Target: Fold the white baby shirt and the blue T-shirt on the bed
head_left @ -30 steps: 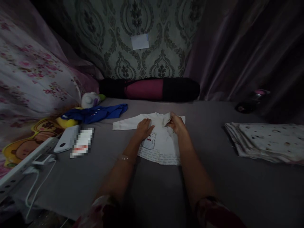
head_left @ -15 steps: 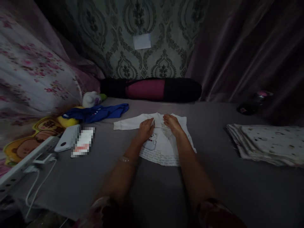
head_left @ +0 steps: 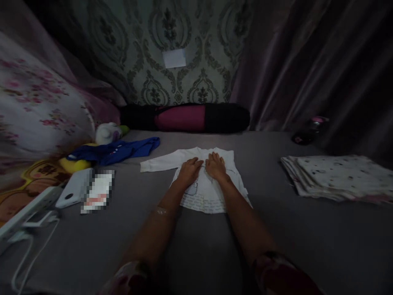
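A small white long-sleeved top (head_left: 211, 198) lies spread on the grey bed sheet, with a printed picture on its front and lines of lettering along the hem. One sleeve stretches out to the left; on the right side no sleeve sticks out. My left hand (head_left: 189, 171) rests on the upper chest, fingers extended, partly covering the print. Beside it, my right hand (head_left: 215, 165) lies flat, palm down, on the same part of the top. Both hands are open and the fingertips almost meet. The cloth under the palms is hidden.
To the left are a blue garment (head_left: 115, 151), a white plush toy (head_left: 108, 133), a white device (head_left: 74, 188), and a power strip (head_left: 29, 211) with cables. A folded patterned cloth (head_left: 337, 174) lies right. A black and pink roll (head_left: 181, 118) lines the wall.
My right hand has turned from a sideways pose to lying flat and moved closer to my left hand. The whole view has shifted slightly, so things appear further left.
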The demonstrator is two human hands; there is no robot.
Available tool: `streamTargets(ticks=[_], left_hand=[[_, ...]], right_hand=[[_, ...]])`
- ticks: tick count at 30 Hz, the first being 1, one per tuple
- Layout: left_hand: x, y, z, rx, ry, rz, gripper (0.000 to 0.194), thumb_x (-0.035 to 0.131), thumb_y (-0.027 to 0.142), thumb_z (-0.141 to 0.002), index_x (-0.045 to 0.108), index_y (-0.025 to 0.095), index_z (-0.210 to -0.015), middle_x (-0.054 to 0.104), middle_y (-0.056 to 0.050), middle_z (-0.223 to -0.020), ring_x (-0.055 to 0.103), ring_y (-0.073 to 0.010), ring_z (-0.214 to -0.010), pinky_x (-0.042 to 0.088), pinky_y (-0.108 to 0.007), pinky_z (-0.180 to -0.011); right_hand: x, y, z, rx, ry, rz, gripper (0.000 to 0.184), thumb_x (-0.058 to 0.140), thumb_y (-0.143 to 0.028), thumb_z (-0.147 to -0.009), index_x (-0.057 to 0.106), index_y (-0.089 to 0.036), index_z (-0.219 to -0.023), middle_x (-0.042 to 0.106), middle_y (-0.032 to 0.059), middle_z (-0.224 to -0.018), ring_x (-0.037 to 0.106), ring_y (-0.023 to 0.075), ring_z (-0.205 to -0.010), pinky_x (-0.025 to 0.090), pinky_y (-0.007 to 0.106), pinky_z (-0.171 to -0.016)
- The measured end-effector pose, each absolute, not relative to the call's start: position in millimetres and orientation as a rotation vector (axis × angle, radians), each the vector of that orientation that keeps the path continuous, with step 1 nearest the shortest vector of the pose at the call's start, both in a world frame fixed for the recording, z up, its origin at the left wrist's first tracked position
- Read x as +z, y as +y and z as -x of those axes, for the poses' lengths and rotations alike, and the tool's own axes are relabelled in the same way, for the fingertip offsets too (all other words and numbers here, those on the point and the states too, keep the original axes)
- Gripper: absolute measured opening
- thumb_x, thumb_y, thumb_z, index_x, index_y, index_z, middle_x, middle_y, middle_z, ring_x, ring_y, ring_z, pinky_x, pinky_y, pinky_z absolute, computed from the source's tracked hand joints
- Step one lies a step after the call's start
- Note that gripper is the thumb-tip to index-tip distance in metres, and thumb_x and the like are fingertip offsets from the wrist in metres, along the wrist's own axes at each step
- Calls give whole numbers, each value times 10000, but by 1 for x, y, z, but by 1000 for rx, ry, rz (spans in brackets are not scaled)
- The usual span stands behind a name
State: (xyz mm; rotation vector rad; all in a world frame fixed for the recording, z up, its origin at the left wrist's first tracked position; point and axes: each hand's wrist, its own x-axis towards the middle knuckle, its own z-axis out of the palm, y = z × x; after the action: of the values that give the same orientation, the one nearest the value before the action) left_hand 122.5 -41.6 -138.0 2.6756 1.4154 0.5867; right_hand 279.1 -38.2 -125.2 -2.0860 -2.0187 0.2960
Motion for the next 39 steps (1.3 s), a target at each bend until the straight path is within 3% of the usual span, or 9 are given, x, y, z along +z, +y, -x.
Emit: streamTargets(ticks=[12,17,29,33,36,39], left_hand=[[-158,-32,-117,783,1180,-2688,391,399,273,-978,540,180,-1330,507,-141,-1422,484,-235,-1318,402,-432,-1103],[-160,-33,-119,797,1180,-2656,429,373,324,-991,524,150,-1352,470,-153,-1455,438,-241,-1358,379,-397,-1128],[-157,-37,-123,682,1305,-2649,491,357,389,-995,462,139,-1404,414,-178,-1495,374,-270,-1400,345,-434,-1137],[-157,-36,-125,623,1374,-2648,518,370,409,-990,443,116,-1410,425,-191,-1484,362,-283,-1404,307,-453,-1147],[-156,-37,-127,602,1394,-2648,517,363,419,-992,439,128,-1413,427,-191,-1483,365,-287,-1399,307,-475,-1137],[-152,-39,-128,571,1443,-2636,509,370,426,-990,433,167,-1423,421,-184,-1488,359,-303,-1400,301,-516,-1126]], right_hand=[[-126,-38,-305,255,-2095,2219,653,135,-417,-1000,194,-55,-1539,144,111,-1614,100,232,-1485,74,410,-1193],[-130,-36,-329,182,-2092,2246,656,157,-392,-993,214,-9,-1523,178,141,-1603,121,242,-1479,80,411,-1194],[-131,-34,-349,145,-1999,2316,705,177,-408,-970,209,48,-1506,181,203,-1590,172,291,-1460,175,389,-1169],[-125,-28,-342,133,-1987,2401,701,213,-409,-964,276,64,-1477,250,240,-1557,231,332,-1431,165,465,-1161],[-119,-24,-327,48,-2021,2306,657,186,-423,-978,328,-23,-1480,270,216,-1556,227,339,-1431,111,541,-1153],[-118,-20,-309,162,-2045,2197,656,120,-486,-988,261,-144,-1530,179,141,-1604,131,314,-1468,92,567,-1152]])
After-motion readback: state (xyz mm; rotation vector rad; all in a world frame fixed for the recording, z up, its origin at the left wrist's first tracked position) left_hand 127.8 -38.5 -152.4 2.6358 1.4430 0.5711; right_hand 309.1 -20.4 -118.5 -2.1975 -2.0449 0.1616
